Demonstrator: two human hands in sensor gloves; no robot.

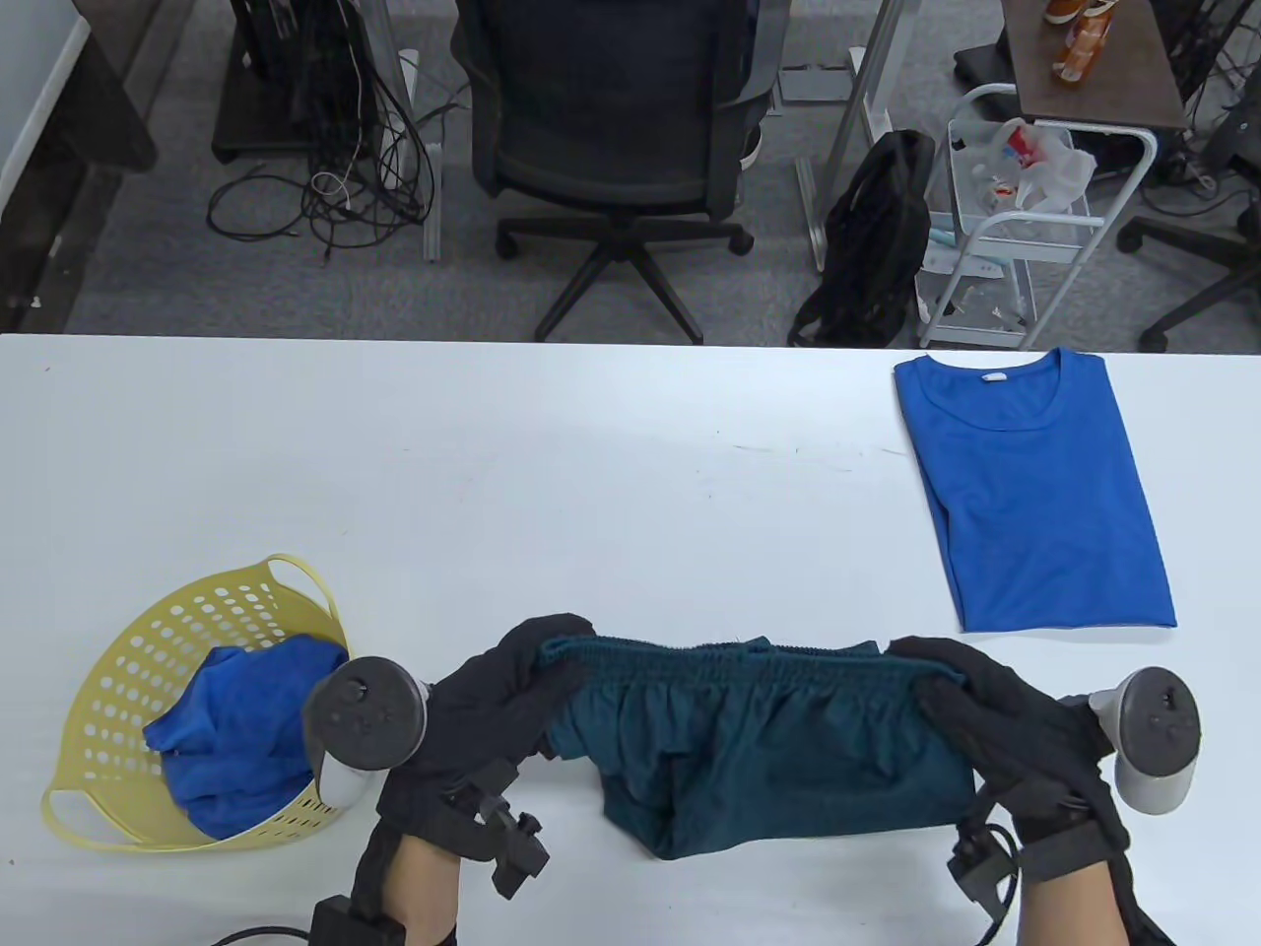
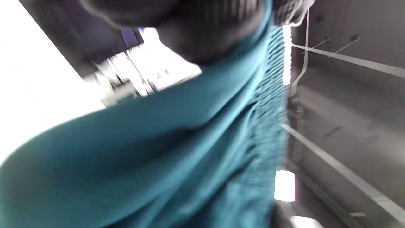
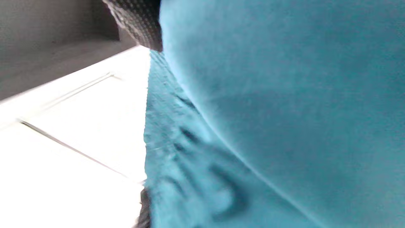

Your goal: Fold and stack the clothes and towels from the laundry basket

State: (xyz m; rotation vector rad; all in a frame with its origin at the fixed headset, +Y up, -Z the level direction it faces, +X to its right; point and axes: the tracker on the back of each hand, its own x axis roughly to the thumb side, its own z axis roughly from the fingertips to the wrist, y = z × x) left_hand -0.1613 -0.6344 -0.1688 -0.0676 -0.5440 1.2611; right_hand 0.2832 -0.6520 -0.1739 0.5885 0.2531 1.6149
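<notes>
Teal shorts point(image 1: 778, 749) with an elastic waistband hang stretched between both hands above the table's near edge. My left hand point(image 1: 537, 660) grips the waistband's left end, and my right hand point(image 1: 936, 670) grips its right end. The teal cloth point(image 2: 177, 152) fills the blurred left wrist view, and the same teal cloth point(image 3: 278, 120) fills the right wrist view. A yellow laundry basket point(image 1: 128, 641) lies tipped at the near left with a blue towel point(image 1: 236, 729) inside. A folded blue T-shirt point(image 1: 1034, 493) lies flat at the far right.
The white table point(image 1: 542, 473) stretches wide between the basket and the T-shirt. Beyond its far edge stand an office chair point(image 1: 611, 128), a black backpack point(image 1: 877, 236) and a white cart point(image 1: 1015, 217).
</notes>
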